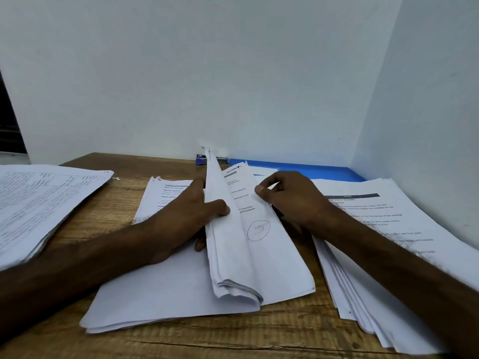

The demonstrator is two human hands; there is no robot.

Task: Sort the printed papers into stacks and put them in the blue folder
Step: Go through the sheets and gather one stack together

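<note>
Above the middle stack (155,294), gripped by left hand (178,218), thumb on top and fingers curled beneath: a white printed sheaf (233,255), pages raised and curling, a circled scribble on the open page. Pinched at its right edge by right hand (293,198). Runs lengthwise toward the blue folder (324,168) at the back.

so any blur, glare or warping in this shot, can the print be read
Head view: soft, even light, no glare, only faint shadows beneath the held sheaf of papers. Head view: wide-angle warp stretches the right stack near the frame edge. Head view: print on the left stack smears; the circled pen mark is sharp.
</note>
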